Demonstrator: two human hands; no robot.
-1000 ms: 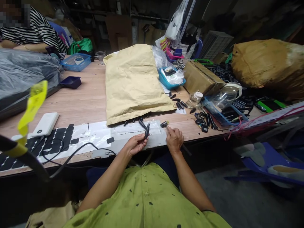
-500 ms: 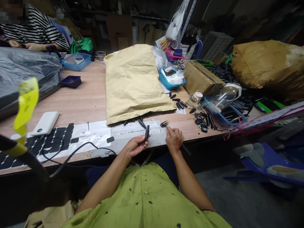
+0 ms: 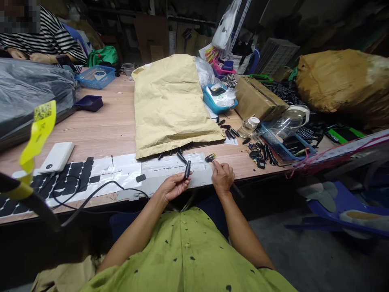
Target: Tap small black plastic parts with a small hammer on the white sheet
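My left hand [image 3: 175, 186] pinches a small black cylindrical piece [image 3: 187, 169], held nearly upright above the table's front edge. To its right, my right hand [image 3: 223, 177] is closed, with a thin tool at its fingertips whose details are too small to make out. Just beyond those fingertips lies a short dark piece with a yellowish end [image 3: 210, 157]. Several black pieces [image 3: 181, 157] lie along the lower edge of a large tan paper package [image 3: 176, 105]. A grey-white sheet [image 3: 158, 178] lies under and beside my hands.
At the left are a white power bank [image 3: 57, 157], black stickers [image 3: 79, 174], a cable and a hanging yellow tag [image 3: 38, 134]. A blue basket [image 3: 285, 142], keys and a jar [image 3: 248, 127] stand at the right. A person in stripes [image 3: 57, 36] sits across, back left.
The view has shifted very slightly, and the yellow tag sits a little further right. Both hands keep nearly the same pose.
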